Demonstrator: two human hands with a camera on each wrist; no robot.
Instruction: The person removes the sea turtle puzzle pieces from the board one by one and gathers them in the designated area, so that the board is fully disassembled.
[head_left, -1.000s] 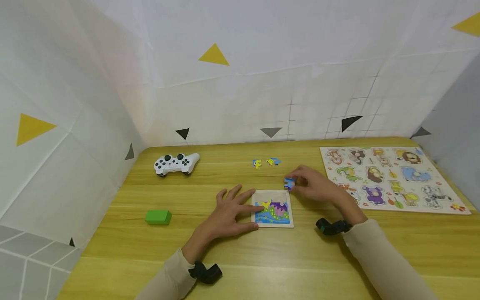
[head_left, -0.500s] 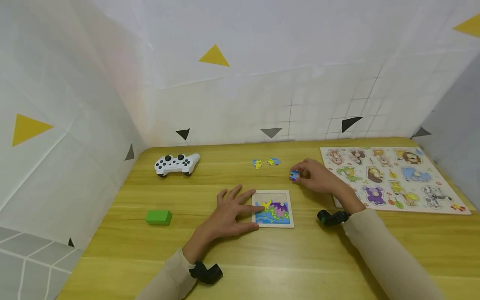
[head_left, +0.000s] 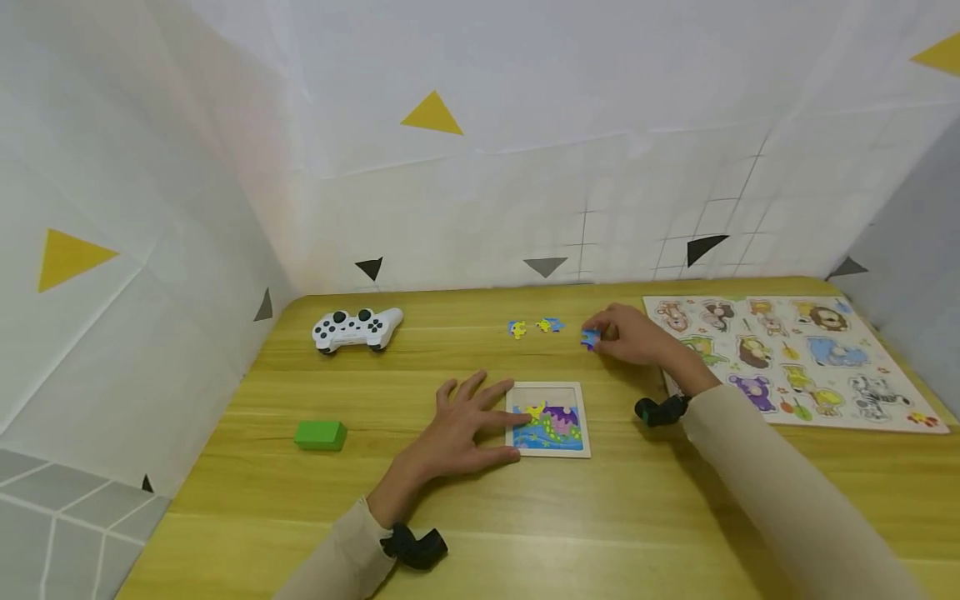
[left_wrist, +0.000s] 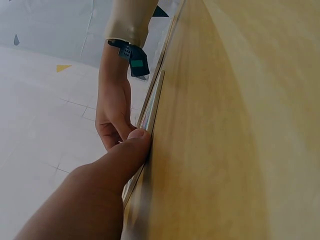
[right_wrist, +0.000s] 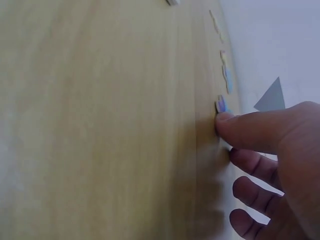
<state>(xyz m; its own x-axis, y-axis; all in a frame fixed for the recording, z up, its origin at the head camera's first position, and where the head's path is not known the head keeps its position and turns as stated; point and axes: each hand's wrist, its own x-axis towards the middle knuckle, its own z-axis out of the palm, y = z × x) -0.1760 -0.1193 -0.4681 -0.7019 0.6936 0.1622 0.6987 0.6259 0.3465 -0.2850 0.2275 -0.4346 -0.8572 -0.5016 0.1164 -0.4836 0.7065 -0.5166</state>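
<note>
From where I stood, the person's right hand was stretched toward the back of the yellow wood-grain table, with a small blue-and-purple jigsaw piece held between thumb and index finger. The piece stuck out from the fingertips toward the left, its coloured face showing, low over the tabletop; whether it touched the wood I could not tell. From the right wrist, the thumb lay along the near edge of the piece, while other fingers bent loosely below it, holding nothing.

Just left of the piece, roughly in line with it, lay two more flat jigsaw pieces: a yellow-and-blue piece with a rounded knob nearer the hand, and a second yellow-and-blue piece beyond that.

The left hand rested with its fingers spread and fairly straight, gripping nothing. Its index finger reached over the picture in a square, pale-framed jigsaw tray, and its thumb touched the near left corner of the frame. Purple, pink, yellow and blue pieces filled the nearer part of the tray; its far strip showed pale backing. The held piece was apart from the tray, beyond its far right corner.

To the right, partly behind the right forearm, lay a large white board of cartoon animals. A white game controller and a green rectangular block sat off to the left.
</note>
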